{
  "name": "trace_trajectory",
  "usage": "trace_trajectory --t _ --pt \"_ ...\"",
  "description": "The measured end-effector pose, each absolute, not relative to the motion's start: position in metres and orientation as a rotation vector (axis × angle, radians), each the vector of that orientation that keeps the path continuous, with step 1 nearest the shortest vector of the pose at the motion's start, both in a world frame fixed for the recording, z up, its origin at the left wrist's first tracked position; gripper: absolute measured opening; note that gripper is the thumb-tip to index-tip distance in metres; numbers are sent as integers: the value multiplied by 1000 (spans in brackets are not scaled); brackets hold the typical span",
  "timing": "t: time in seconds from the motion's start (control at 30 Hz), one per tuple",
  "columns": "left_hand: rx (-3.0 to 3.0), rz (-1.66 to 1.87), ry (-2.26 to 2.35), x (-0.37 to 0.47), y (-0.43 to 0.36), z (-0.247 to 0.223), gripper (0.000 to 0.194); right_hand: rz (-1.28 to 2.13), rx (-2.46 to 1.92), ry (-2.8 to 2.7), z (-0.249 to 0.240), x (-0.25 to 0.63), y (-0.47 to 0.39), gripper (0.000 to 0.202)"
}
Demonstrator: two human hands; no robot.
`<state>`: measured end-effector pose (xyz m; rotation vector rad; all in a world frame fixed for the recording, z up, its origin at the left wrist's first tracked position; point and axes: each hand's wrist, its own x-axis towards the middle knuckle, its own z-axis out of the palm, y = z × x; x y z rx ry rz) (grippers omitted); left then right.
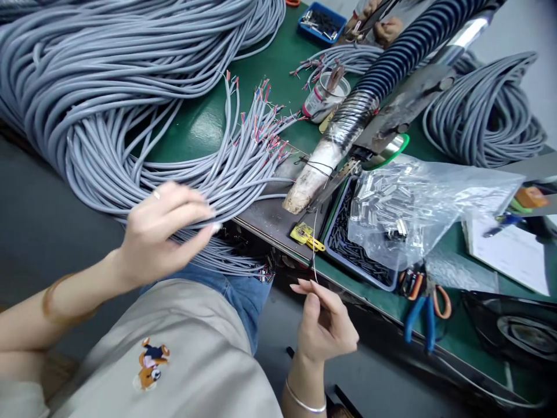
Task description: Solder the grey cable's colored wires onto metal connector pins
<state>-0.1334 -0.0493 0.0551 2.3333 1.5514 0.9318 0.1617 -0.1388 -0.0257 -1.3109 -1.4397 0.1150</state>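
Observation:
My left hand (pixel 167 232), blurred by motion, hovers over the near side of a bundle of grey cables (pixel 191 168). Its thumb and fingers are apart, and I see nothing held between them. The cables' stripped ends (pixel 267 136) show thin red, blue and white wires and fan out toward the fume pipe. My right hand (pixel 327 322) is in front of the bench edge, its fingers closed at the lower end of a thin silvery solder wire (pixel 315 244). That wire hangs down from beside the pipe's mouth; the exact grip is hidden behind the fingers.
A black ribbed hose (pixel 404 52) with a whitish end slants over the green bench. Nearby are a yellow utility knife (pixel 311 237), a tray of small black parts (pixel 357 249), a bag of metal connectors (pixel 404 203) and pliers (pixel 424 316). Another person's hands (pixel 387 29) work at the back.

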Motion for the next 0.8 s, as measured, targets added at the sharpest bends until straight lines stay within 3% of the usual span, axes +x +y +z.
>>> trace_trajectory --t 0.1,0.17,0.23,0.33,0.43,0.6,0.8 --pt "2012 247 1189 -153 -91 21 40 22 -1257 -1372 -34 165 -141 14" --pt "1875 -277 1266 -173 -112 -18 50 -43 -1210 -1270 -35 168 -140 15" --pt "1851 -443 1551 -192 -125 -54 41 -80 -1225 -1220 -34 174 -138 21" --pt "1852 -406 1585 -198 -128 -72 38 -51 -1383 -1363 -31 182 -135 31" --pt "1870 -100 1357 -173 -115 -43 37 85 -1415 -1677 -29 181 -133 44" --pt "2330 532 1127 -112 -65 15 30 150 -1276 -1847 -22 167 -126 31" --pt "2590 412 1666 -52 9 22 34 297 -1188 -1730 1 165 -124 32"
